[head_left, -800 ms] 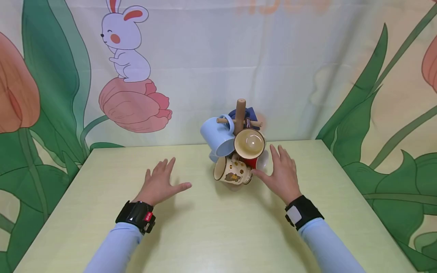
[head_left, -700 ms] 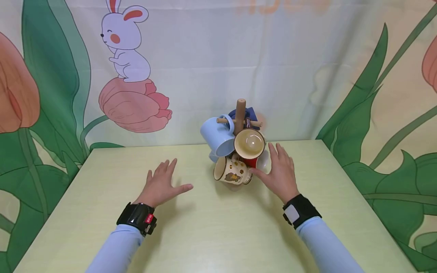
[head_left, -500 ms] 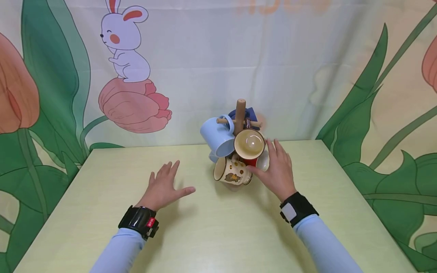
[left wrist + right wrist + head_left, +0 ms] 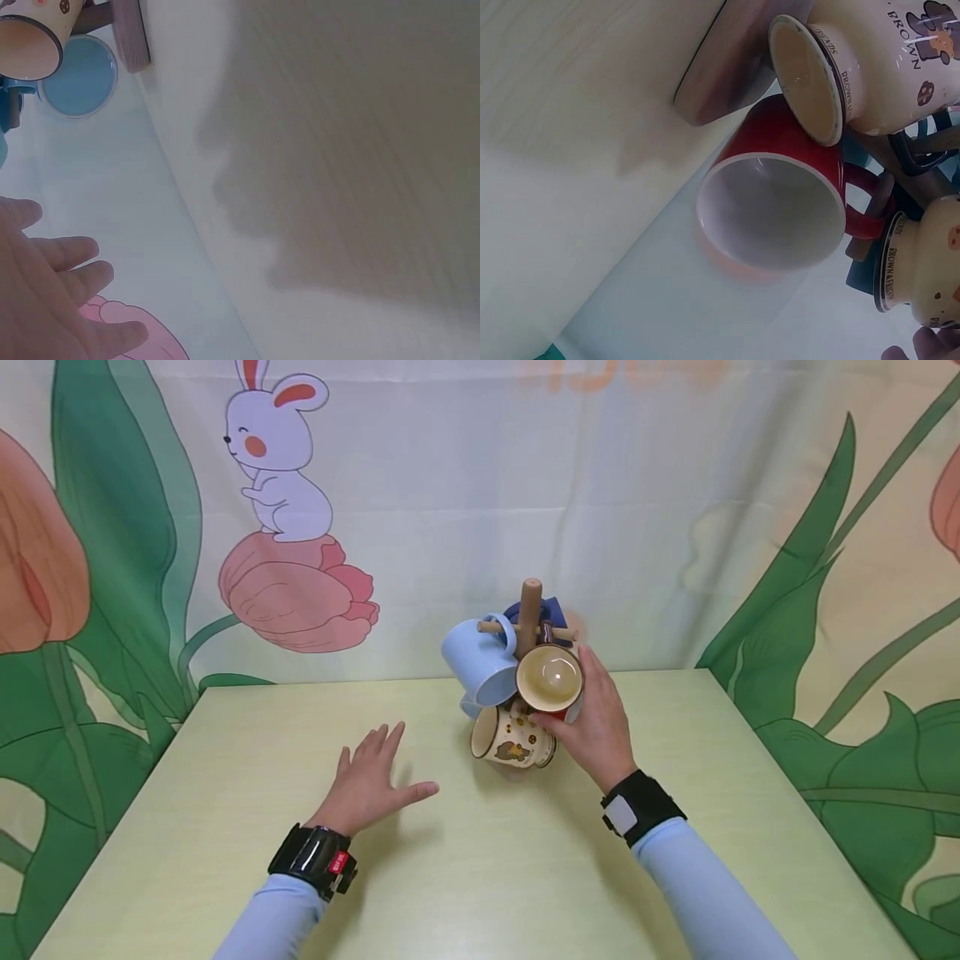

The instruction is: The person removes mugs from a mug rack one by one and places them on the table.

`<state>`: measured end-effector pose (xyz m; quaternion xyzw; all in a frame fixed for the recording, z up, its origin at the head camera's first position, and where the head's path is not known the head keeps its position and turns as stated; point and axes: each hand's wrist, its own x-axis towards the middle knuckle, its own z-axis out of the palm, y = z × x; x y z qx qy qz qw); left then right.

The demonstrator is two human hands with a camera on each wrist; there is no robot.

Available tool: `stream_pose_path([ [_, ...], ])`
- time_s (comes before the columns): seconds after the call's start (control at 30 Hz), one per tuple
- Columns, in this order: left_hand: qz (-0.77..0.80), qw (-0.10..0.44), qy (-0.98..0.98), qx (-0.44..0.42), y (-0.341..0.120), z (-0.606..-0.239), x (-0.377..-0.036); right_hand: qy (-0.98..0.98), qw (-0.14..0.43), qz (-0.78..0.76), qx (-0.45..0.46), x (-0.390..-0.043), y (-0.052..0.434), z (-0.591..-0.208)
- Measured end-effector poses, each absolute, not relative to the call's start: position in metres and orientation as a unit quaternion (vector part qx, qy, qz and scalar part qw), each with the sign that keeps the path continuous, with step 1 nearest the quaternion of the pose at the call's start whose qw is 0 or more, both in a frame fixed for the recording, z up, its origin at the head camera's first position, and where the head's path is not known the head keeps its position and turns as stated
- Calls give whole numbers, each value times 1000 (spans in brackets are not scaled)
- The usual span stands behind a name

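Note:
Several mugs hang on a wooden mug tree (image 4: 529, 618) at the back of the table. My right hand (image 4: 600, 727) is at the upper cream mug (image 4: 550, 678), fingers along its right side and thumb below its rim. In the right wrist view, the fingertips (image 4: 934, 343) show close beside that mug. Below hangs a cream mug with a bear print (image 4: 517, 742); a red mug (image 4: 772, 131) with white inside hangs behind. Left of the post is a light blue mug (image 4: 476, 662). My left hand (image 4: 367, 789) hovers over the table, fingers spread, holding nothing.
A dark blue mug (image 4: 555, 608) sits at the back of the tree. The pale wooden table (image 4: 480, 877) ends at a printed cloth backdrop (image 4: 420, 527) with a rabbit and flowers. The tree's base (image 4: 727, 82) shows in the right wrist view.
My right hand has moved left and slightly forward, up to the upper cream mug. My left hand has drifted a little right and nearer to me. The mugs hang as before.

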<state>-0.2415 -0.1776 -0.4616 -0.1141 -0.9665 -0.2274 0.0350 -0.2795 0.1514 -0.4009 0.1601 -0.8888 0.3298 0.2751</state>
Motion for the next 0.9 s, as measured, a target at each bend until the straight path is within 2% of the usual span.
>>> stream_pose_path([
  [0.47,-225,36,-967,-116,-177,-467,-239,-869,319,331,182,-283,148,-405],
  [0.9,-238,27,-963,-120,-174,-465,-238,-861,325,343,190,-278,149,-402],
])
